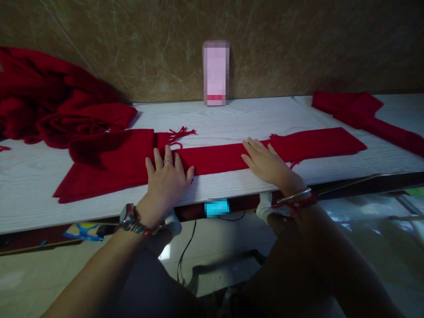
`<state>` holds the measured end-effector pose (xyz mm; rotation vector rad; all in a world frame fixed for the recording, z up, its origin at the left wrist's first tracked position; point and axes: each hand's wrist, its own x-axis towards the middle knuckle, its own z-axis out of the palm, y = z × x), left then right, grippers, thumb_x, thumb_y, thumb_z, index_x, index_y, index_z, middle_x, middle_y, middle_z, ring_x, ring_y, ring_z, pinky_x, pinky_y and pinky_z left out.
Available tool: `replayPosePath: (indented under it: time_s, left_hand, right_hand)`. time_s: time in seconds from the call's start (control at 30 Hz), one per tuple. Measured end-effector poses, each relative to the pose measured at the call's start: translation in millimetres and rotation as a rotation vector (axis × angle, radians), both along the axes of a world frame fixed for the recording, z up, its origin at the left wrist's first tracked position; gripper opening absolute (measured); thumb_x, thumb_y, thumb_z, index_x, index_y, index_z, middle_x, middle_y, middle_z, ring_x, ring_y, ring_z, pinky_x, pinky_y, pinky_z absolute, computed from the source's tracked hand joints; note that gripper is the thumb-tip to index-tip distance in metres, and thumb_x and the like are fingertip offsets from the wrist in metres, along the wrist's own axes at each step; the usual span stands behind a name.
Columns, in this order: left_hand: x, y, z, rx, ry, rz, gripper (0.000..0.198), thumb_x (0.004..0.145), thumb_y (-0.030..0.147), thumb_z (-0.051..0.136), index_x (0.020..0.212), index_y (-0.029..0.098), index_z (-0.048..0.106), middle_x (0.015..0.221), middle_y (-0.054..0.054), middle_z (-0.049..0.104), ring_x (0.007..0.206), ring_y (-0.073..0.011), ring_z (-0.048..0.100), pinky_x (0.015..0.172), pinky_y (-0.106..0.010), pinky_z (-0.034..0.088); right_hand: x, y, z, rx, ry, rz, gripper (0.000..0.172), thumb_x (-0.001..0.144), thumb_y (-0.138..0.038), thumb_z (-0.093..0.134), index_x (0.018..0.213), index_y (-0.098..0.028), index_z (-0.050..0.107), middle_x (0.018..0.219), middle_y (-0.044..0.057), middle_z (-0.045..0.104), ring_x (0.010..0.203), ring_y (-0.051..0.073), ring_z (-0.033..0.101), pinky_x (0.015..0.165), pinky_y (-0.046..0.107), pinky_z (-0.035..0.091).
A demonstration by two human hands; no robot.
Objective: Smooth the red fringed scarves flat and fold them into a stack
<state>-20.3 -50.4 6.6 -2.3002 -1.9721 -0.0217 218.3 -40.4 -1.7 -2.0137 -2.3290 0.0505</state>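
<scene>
A long red scarf (218, 158) lies folded into a narrow strip along the white table (33, 185), with a fringe (180, 134) sticking up near its middle. My left hand (167, 176) lies flat on the scarf left of centre, fingers spread, a ring on one finger and a watch on the wrist. My right hand (265, 161) rests flat on the strip to the right, fingers stretched out, with bracelets at the wrist. Neither hand grips anything.
A heap of red scarves (56, 101) lies at the back left. Another folded red scarf (364, 115) lies at the far right. A pink upright box (216, 73) leans against the brown wall. Below the table edge are my knees, a cable and tiled floor.
</scene>
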Motion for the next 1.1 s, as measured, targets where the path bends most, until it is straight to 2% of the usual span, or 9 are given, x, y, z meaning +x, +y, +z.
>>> replayPosePath:
  time_s: [0.07, 0.17, 0.4, 0.53, 0.63, 0.77, 0.97, 1.03, 1.1]
  left_hand:
    - [5.3, 1.2, 3.5, 0.020, -0.026, -0.086, 0.050, 0.091, 0.033, 0.034, 0.131, 0.008, 0.051, 0.146, -0.020, 0.036, 0.137, -0.0391, 0.027, 0.105, -0.056, 0.032]
    - [11.0, 4.0, 9.9, -0.058, -0.041, -0.190, 0.046, 0.092, 0.027, 0.034, 0.131, 0.013, 0.051, 0.139, -0.018, 0.044, 0.127, -0.0325, 0.042, 0.098, -0.046, 0.042]
    - [7.2, 3.2, 16.5, -0.019, 0.050, 0.013, 0.047, 0.093, 0.034, 0.029, 0.123, 0.009, 0.055, 0.126, -0.023, 0.053, 0.110, -0.0378, 0.053, 0.083, -0.049, 0.047]
    - [8.5, 1.6, 19.0, -0.001, 0.079, 0.050, 0.048, 0.091, 0.033, 0.029, 0.112, 0.003, 0.060, 0.116, -0.027, 0.057, 0.106, -0.0394, 0.055, 0.080, -0.048, 0.047]
    - [8.6, 5.6, 17.3, -0.005, 0.071, -0.047, 0.044, 0.090, 0.025, 0.028, 0.110, 0.004, 0.061, 0.115, -0.025, 0.058, 0.105, -0.0377, 0.055, 0.079, -0.048, 0.047]
    - [5.6, 11.3, 13.5, -0.025, 0.018, -0.196, 0.045, 0.087, 0.016, 0.026, 0.120, 0.008, 0.056, 0.126, -0.020, 0.054, 0.111, -0.0334, 0.053, 0.082, -0.044, 0.048]
    - [7.6, 6.7, 21.4, -0.012, 0.080, 0.083, 0.045, 0.088, 0.027, 0.031, 0.109, 0.000, 0.061, 0.111, -0.026, 0.060, 0.104, -0.0374, 0.056, 0.083, -0.047, 0.044]
    - [5.3, 8.7, 23.3, -0.001, 0.089, 0.103, 0.045, 0.088, 0.026, 0.030, 0.106, 0.000, 0.062, 0.106, -0.026, 0.061, 0.102, -0.0372, 0.057, 0.083, -0.046, 0.043]
    - [-1.6, 16.4, 22.0, 0.026, 0.083, 0.055, 0.045, 0.088, 0.025, 0.029, 0.109, 0.003, 0.062, 0.109, -0.024, 0.060, 0.104, -0.0368, 0.056, 0.083, -0.046, 0.043]
  right_hand:
    - [0.8, 0.5, 0.0, -0.001, 0.004, 0.001, 0.054, 0.093, -0.031, 0.029, 0.144, -0.014, 0.034, 0.152, 0.014, 0.032, 0.139, 0.030, 0.027, 0.109, 0.057, 0.027]
    - [-1.1, 0.8, 0.3, -0.002, 0.005, 0.003, 0.055, 0.093, -0.030, 0.028, 0.143, -0.010, 0.035, 0.151, 0.016, 0.032, 0.139, 0.031, 0.027, 0.109, 0.057, 0.027]
    - [-1.9, 1.1, -1.0, 0.017, 0.023, 0.012, 0.054, 0.092, -0.028, 0.030, 0.142, -0.009, 0.037, 0.150, 0.017, 0.035, 0.138, 0.031, 0.030, 0.108, 0.057, 0.028]
    - [0.0, 1.5, -3.4, 0.052, 0.054, 0.029, 0.054, 0.091, -0.028, 0.031, 0.142, -0.011, 0.038, 0.149, 0.016, 0.037, 0.138, 0.031, 0.031, 0.108, 0.058, 0.029]
    - [0.1, 1.5, -3.7, 0.046, 0.046, 0.024, 0.054, 0.091, -0.028, 0.031, 0.142, -0.010, 0.038, 0.149, 0.016, 0.037, 0.138, 0.031, 0.030, 0.108, 0.058, 0.029]
    - [-1.0, 0.9, -1.7, 0.034, 0.032, 0.019, 0.054, 0.092, -0.028, 0.031, 0.142, -0.009, 0.038, 0.149, 0.016, 0.036, 0.138, 0.031, 0.031, 0.108, 0.057, 0.029]
    - [-2.1, 0.7, -1.5, 0.031, 0.051, 0.021, 0.053, 0.092, -0.027, 0.032, 0.142, -0.010, 0.038, 0.149, 0.016, 0.036, 0.138, 0.031, 0.030, 0.109, 0.057, 0.027]
    - [-2.2, 1.1, -2.5, 0.038, 0.055, 0.020, 0.053, 0.092, -0.028, 0.032, 0.141, -0.011, 0.039, 0.149, 0.016, 0.037, 0.138, 0.031, 0.030, 0.109, 0.057, 0.027]
    - [-2.4, 1.4, -3.2, 0.050, 0.056, 0.022, 0.053, 0.092, -0.029, 0.031, 0.142, -0.012, 0.038, 0.148, 0.016, 0.038, 0.138, 0.031, 0.031, 0.109, 0.058, 0.027]
